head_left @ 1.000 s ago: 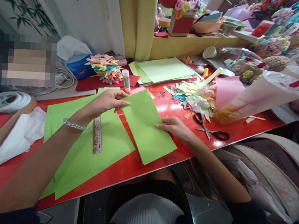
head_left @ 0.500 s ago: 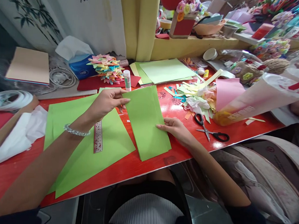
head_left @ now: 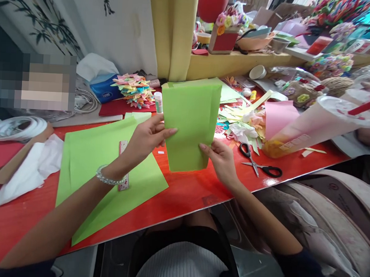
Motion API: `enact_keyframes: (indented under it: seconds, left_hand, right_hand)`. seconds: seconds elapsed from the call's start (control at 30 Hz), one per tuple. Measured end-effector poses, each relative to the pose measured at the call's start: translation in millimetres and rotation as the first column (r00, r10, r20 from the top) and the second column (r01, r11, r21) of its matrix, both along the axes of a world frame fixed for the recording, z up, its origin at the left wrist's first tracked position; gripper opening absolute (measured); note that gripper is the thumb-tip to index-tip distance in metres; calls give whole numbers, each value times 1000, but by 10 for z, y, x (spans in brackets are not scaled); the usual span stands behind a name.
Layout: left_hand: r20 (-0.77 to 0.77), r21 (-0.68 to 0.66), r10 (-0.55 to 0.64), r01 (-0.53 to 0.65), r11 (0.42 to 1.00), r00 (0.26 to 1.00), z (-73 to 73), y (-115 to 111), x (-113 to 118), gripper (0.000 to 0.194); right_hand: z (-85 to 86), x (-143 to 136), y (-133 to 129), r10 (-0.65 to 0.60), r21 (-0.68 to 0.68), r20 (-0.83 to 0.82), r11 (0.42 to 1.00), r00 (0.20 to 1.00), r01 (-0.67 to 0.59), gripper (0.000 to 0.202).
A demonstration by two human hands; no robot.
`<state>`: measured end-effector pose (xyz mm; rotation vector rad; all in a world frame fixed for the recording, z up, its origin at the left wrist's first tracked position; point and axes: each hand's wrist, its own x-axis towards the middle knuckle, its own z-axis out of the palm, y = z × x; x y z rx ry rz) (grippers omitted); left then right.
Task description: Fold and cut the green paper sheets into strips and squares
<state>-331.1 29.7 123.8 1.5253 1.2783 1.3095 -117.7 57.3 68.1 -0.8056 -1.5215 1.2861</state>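
Both hands hold a stack of green paper upright above the red table. My left hand pinches its left edge, thumb on the near face. At the lower right edge, my right hand grips it the same way. Larger green sheets lie flat under my left forearm, with a patterned ruler on top, partly hidden by my wrist. Behind my left hand stands a glue stick. Black-handled scissors rest open on the table to the right of my right hand.
A tilted drink cup with a red straw stands at the right, near paper scraps and a pink sheet. Colourful folded paper pieces are heaped at the back. A bag sits below the table's right edge. Another person is at the left.
The green paper stack has been raised from lying low and slanted to standing upright facing me. My left hand has shifted down along its left edge. Another person now shows at the left.
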Motion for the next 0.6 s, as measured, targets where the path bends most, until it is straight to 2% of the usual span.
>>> enact_keyframes:
  seconds: [0.07,0.13,0.23,0.4,0.53,0.6]
  left_hand:
    - [-72,82,50,-44,996,996,17,-47,28,25]
    - [-127,126,92,-76,989,988,26,-80,36,19]
    - [-183,137,113,-88,987,977,16,-97,32,17]
    - [-250,178,145,-102,979,957,-18,-75,12,19]
    - [-262,183,164,-118,976,951,-26,-63,-9,19]
    - [-229,135,144,-115,984,963,-34,-64,-20,21]
  right_hand:
    - [19,-19,2,-19,46,11,999,1000,19,17]
    - [30,-25,15,-15,77,12,997,1000,14,24]
    - [38,-18,36,-18,125,37,992,999,13,30]
    - [40,-8,25,-78,182,97,982,992,59,19]
    - [22,-10,5,-65,197,71,979,995,50,17]
    - [4,-7,-1,-63,202,79,978,995,46,17]
